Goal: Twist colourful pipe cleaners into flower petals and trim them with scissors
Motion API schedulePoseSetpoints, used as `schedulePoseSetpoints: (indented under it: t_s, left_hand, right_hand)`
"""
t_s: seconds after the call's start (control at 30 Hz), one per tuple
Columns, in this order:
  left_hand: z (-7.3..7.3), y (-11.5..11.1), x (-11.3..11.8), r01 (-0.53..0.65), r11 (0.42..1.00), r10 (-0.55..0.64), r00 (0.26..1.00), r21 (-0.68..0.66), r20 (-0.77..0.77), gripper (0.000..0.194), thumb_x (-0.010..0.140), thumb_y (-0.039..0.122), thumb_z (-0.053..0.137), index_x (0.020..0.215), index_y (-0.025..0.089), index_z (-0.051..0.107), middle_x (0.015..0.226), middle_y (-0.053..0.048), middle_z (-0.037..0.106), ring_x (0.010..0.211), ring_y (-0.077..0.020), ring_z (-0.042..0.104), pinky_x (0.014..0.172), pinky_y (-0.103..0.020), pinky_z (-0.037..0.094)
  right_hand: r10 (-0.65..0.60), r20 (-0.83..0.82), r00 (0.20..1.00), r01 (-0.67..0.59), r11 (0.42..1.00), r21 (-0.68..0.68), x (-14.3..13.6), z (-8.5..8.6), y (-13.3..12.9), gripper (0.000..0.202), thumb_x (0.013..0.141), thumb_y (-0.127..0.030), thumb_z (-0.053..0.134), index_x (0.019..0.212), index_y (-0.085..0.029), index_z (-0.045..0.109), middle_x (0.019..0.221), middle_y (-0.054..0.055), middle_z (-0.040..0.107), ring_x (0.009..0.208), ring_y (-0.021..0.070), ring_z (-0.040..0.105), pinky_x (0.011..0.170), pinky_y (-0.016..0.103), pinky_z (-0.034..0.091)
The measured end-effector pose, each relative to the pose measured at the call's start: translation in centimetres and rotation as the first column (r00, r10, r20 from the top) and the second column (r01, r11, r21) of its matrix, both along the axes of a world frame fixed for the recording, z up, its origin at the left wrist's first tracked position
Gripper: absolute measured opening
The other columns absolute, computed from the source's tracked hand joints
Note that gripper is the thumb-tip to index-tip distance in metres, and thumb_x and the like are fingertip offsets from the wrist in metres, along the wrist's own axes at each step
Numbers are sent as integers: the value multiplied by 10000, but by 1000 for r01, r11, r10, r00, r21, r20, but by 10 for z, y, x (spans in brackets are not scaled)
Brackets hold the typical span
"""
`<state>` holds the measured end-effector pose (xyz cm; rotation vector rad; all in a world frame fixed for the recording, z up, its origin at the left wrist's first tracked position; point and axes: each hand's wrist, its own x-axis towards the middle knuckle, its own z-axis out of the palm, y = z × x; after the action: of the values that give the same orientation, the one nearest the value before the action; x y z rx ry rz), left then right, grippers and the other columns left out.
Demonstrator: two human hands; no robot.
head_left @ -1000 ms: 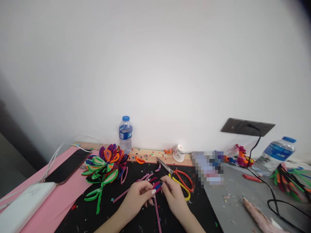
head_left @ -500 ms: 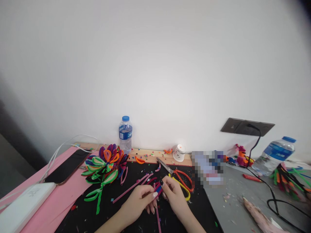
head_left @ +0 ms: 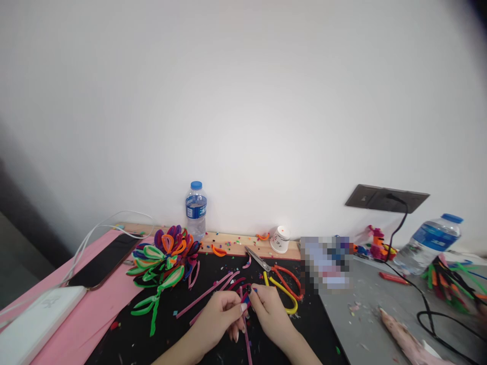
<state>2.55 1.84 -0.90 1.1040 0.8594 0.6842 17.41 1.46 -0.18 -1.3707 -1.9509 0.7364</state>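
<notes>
Between my two hands is a small bent pipe cleaner (head_left: 246, 300) in blue and magenta, mostly covered by fingers. My left hand (head_left: 224, 312) pinches it between thumb and forefinger, while my right hand (head_left: 268, 306) grips its other side from close by. Pink pipe cleaners (head_left: 205, 294) lie on the black mat (head_left: 152, 350) to the left and beneath my hands. Just behind my right hand lie scissors (head_left: 266, 264) with orange and yellow handles, their blades partly spread. A multicoloured pipe cleaner flower (head_left: 167, 258) with a green stem rests at the left.
A water bottle (head_left: 196, 210) and a white paper cup (head_left: 280, 239) stand by the wall. A phone (head_left: 106, 261) and a white power bank (head_left: 41, 324) with cables lie left. At right are another bottle (head_left: 429, 241), a black cord (head_left: 426, 304) and a person's hand (head_left: 403, 332).
My right hand has turned, its knuckles now covering more of the pipe cleaner. My left hand has shifted only slightly. The flower and scissors stay where they were.
</notes>
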Motion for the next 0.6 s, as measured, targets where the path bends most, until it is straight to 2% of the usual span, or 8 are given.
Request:
schedulePoseSetpoints:
  t_s: [0.17, 0.3, 0.47, 0.6]
  left_hand:
    - [-3, 3, 0, -19, 999, 19, 1000, -46, -7, 300, 666, 419, 592, 600, 139, 510, 478, 2, 581, 339, -69, 456, 361, -171, 305]
    - [-1, 3, 0, -19, 998, 19, 1000, -60, 1, 302, 681, 410, 589, 635, 117, 530, 484, 9, 573, 352, -57, 457, 360, -156, 310]
    - [-1, 3, 1, -26, 994, 33, 997, -109, 63, 311, 653, 400, 632, 696, 109, 527, 517, 18, 580, 396, -61, 499, 406, -169, 388]
    - [-3, 3, 0, -19, 993, 30, 995, -114, 95, 321, 652, 388, 645, 760, 106, 536, 526, 9, 605, 395, -66, 520, 411, -170, 396]
  right_hand:
    - [-26, 267, 963, -11, 991, 134, 2, -4, 1, 276, 867, -179, 314, 605, -182, 402, 576, -18, 461, 533, 106, 432, 521, 212, 279]
    - [-49, 334, 941, -14, 983, 184, 3, -7, 1, 250, 859, -169, 315, 619, -188, 386, 593, -15, 466, 544, 110, 439, 526, 215, 268]
    - [-88, 258, 962, 45, 984, 170, 5, -4, 2, 267, 850, -178, 334, 583, -190, 318, 559, -35, 393, 517, 101, 389, 515, 217, 243]
    - [-25, 41, 999, 22, 998, 60, 3, -3, 1, 295, 843, -213, 366, 557, -189, 298, 535, -53, 337, 503, 89, 327, 502, 211, 240]
